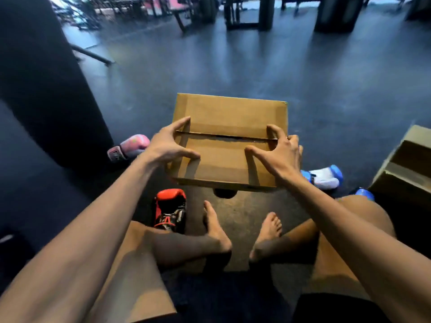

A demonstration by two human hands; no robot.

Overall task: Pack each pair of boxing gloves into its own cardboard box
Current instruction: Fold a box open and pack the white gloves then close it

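While the person is sitting on the dark floor [233,66] with bare feet [217,227] out in front, the head view is showing a closed cardboard box [224,157] in the middle, its two top flaps meeting along a seam that runs left to right. The left hand [168,145] is gripping the box's left edge, forefinger and thumb spread wide on top. The right hand [282,150] is gripping the right edge, thumb and forefinger on top and the other fingers curling over the side. A pink boxing glove [130,145] is lying to the left beside a black punching bag [46,78]. A red and black boxing glove [170,209] is lying near the left leg. A white and blue boxing glove [323,178] is lying to the right, next to a second cardboard box [405,164].
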